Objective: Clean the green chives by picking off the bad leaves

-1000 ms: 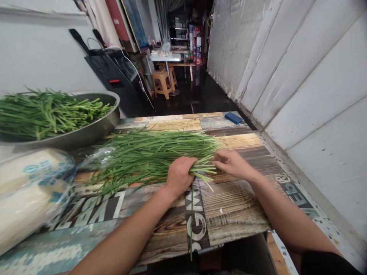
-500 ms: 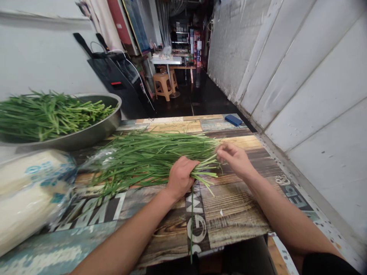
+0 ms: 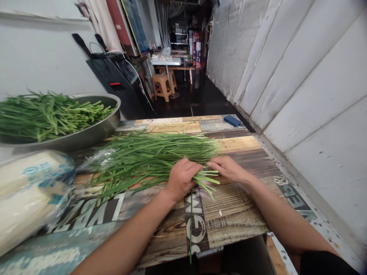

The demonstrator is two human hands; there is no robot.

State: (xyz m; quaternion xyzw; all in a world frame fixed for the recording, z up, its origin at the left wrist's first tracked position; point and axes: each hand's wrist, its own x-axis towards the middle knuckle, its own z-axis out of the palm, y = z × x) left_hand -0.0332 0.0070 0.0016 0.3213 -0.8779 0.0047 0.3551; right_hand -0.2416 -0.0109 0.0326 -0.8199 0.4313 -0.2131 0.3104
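Note:
A loose bundle of long green chives [image 3: 149, 154] lies across the patterned table [image 3: 235, 214], cut ends pointing right. My left hand [image 3: 180, 177] is closed round a small bunch of stalks near their cut ends. My right hand [image 3: 226, 168] rests at the ends of the same stalks, fingers curled and pinching them right beside the left hand. One thin stalk [image 3: 190, 225] hangs down from the left hand over the table's front edge.
A wide metal basin [image 3: 94, 128] heaped with more green stalks [image 3: 48, 114] stands at the back left. A white plastic-wrapped bag [image 3: 28, 191] lies at the left. A small blue object [image 3: 232, 120] sits at the far right corner, by the white wall [image 3: 309, 84].
My right hand has come down and leftward from the raised position half a second ago, back onto the stalk ends beside my left hand. The left hand has barely moved.

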